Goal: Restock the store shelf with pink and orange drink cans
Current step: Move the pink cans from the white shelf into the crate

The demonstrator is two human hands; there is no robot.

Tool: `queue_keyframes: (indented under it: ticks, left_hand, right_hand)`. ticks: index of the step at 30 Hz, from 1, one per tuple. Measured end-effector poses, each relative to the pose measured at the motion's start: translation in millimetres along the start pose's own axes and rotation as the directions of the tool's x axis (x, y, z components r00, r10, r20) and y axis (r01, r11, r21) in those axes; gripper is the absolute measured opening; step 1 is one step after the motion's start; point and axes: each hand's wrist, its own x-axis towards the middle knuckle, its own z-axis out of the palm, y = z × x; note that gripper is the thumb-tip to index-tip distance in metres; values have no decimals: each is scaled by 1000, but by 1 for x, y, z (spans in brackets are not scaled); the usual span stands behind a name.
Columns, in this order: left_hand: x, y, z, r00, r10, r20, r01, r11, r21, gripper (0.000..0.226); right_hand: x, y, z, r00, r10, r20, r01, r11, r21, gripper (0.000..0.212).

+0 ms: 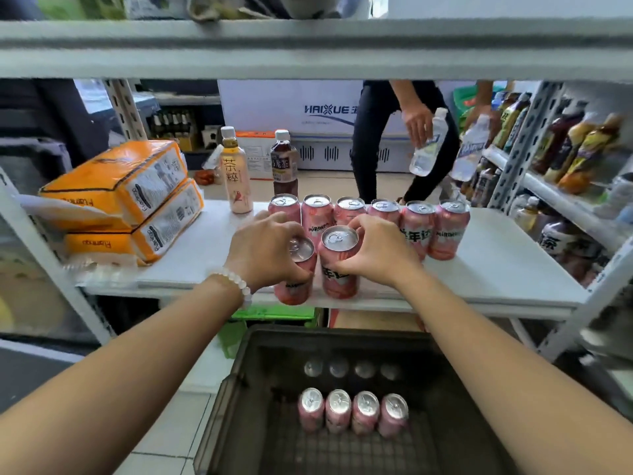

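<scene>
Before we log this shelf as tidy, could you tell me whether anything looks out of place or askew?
Nothing spilled or damaged. The one oddity: the left pink can, gripped by the left hand, overhangs the front edge of the shelf. The right hand holds its neighbour upright.

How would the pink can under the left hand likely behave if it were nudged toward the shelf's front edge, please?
The pink can looks sealed, so probably heavy and stiff. It stands at the shelf lip and could tip off. On its side it would likely roll.
</scene>
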Motion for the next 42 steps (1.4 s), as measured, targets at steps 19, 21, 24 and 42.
queue_keyframes:
  ticks: [19, 21, 24, 42]
  left_hand:
    - [-153, 62, 136, 956, 46, 289, -53, 998, 17, 61]
    - [-159, 57, 164, 936, 37, 351, -45, 999, 15, 61]
    - [-166, 49, 205, 903, 5, 429, -10, 1000, 9, 61]
    - [-183, 13, 369, 913, -88, 399, 80, 996, 35, 77]
  right_hand:
    - [-176, 90, 105, 914, 288, 285, -293, 956, -23, 61]
    - [-179, 102, 136, 893, 308, 329, -318, 948, -26, 62]
    - [-183, 120, 180, 871, 325, 367, -331, 942, -49, 61]
    - [-180, 177, 323, 752, 404, 520, -422, 902, -92, 62]
